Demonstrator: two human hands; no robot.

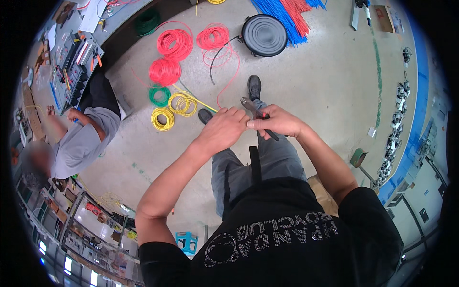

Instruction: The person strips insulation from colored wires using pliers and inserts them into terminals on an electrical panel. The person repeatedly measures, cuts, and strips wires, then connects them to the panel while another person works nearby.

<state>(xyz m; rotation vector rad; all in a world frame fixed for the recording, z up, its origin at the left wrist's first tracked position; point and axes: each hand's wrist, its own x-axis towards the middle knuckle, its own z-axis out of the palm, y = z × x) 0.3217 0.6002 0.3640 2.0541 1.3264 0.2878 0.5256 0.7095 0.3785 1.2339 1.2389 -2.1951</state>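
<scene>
Both my hands are close together in front of my thighs. In my right hand (pixel 281 121) is a pair of pliers (pixel 250 106) with red and black handles, its metal head pointing away from me. My left hand (pixel 224 128) is closed with its back upward, right beside the pliers, on a yellow wire (pixel 206 104). That wire runs from the floor to the left fingers; its end is hidden by the hand. A yellow coil (pixel 183 104) lies on the floor to the far left of my hands.
Several red wire coils (pixel 174 44), a green coil (pixel 159 96) and another yellow coil (pixel 162 119) lie on the floor. Ahead are a black round stool (pixel 264 35) and blue wires (pixel 282 19). A seated person (pixel 86 138) works at a bench on the left.
</scene>
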